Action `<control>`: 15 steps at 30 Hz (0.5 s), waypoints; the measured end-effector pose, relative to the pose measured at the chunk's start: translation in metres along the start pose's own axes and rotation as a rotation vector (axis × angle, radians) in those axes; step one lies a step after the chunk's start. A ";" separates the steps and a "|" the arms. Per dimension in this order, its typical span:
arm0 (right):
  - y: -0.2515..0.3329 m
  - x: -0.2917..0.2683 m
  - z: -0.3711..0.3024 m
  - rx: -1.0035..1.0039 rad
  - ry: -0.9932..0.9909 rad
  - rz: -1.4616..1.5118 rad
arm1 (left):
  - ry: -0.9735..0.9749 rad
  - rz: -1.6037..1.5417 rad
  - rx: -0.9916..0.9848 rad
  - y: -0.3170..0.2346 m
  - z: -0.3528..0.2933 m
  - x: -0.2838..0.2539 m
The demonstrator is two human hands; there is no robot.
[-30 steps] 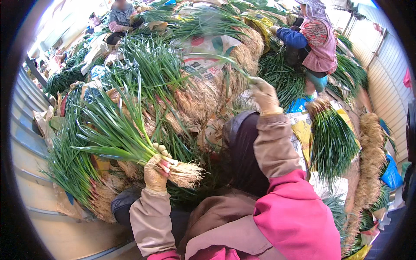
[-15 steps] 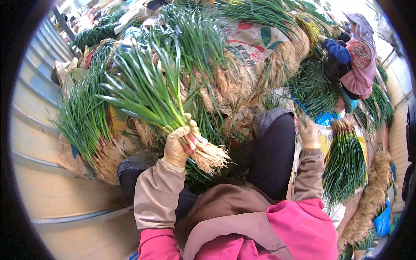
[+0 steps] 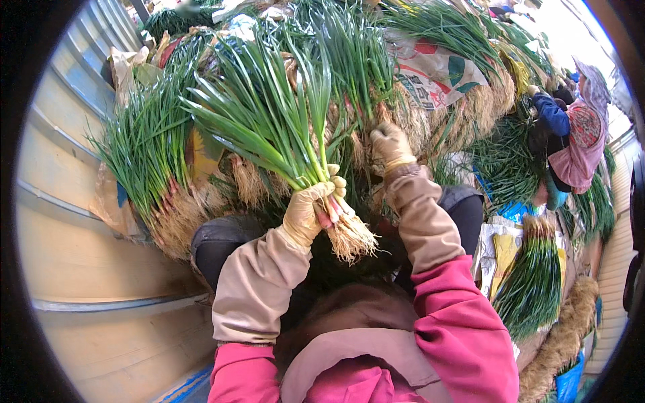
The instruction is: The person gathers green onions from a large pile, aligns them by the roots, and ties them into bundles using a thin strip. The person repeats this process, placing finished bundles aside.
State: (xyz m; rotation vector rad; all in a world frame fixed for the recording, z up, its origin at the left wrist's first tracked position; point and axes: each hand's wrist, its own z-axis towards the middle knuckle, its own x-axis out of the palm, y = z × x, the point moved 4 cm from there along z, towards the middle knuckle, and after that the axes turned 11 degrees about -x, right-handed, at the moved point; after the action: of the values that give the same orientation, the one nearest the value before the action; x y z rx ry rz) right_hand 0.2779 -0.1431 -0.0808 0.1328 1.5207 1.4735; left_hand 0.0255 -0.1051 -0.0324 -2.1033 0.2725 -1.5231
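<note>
My gloved left hand (image 3: 310, 211) is wrapped round the pinkish lower stems of a bunch of spring onions (image 3: 269, 114). Its long green leaves fan up and to the left, and its pale roots hang out at the lower right. Further off to the right, my gloved right hand (image 3: 392, 144) reaches into the heap of spring onions (image 3: 353, 60) facing me. The fingers are curled at the root end of some stalks there, partly hidden by the back of the glove.
More spring onions (image 3: 144, 141) lie at the left, beside a corrugated wall (image 3: 87, 269). A tidy bundle (image 3: 531, 275) rests on sacking at the right, near a long row of roots (image 3: 564, 336). Another person (image 3: 581, 134) works at the far right. A printed sack (image 3: 437, 74) lies among the heaps.
My right hand has moved from beside my right knee, up and left to the heap in front. My left hand still holds its bunch. The view has shifted slightly.
</note>
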 end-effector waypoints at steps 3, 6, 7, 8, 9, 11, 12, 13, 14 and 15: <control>0.068 -0.043 -0.026 -0.038 -0.150 0.469 | 0.018 0.015 -0.021 0.001 0.003 0.000; 0.040 -0.025 -0.049 0.162 -0.044 0.820 | 0.051 -0.031 -0.009 0.007 0.009 -0.002; 0.046 -0.015 -0.056 0.198 0.014 0.867 | 0.017 -0.013 -0.014 0.006 0.007 0.003; 0.055 -0.012 -0.072 0.176 0.014 0.896 | -0.036 -0.068 -0.045 0.005 0.005 0.010; 0.079 -0.010 -0.091 0.185 -0.029 1.043 | -0.097 -0.133 -0.092 0.009 0.000 0.019; 0.082 -0.003 -0.109 0.086 0.144 0.905 | -0.023 -0.063 -0.118 0.012 0.002 0.008; 0.098 -0.004 -0.121 0.102 0.139 0.841 | 0.026 -0.024 -0.134 0.012 0.002 0.006; 0.091 0.000 -0.125 0.076 0.176 0.848 | 0.075 0.015 -0.150 0.013 0.001 0.005; 0.097 -0.001 -0.124 0.045 0.204 0.771 | 0.051 -0.014 -0.134 0.012 -0.001 0.002; 0.103 -0.004 -0.121 0.015 0.227 0.691 | 0.047 -0.018 -0.141 0.013 -0.001 0.000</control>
State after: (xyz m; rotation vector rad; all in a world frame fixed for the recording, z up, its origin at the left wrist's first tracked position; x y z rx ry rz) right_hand 0.1441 -0.2038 -0.0207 0.5619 1.7640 2.0694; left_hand 0.0267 -0.1161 -0.0387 -2.1850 0.3899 -1.6081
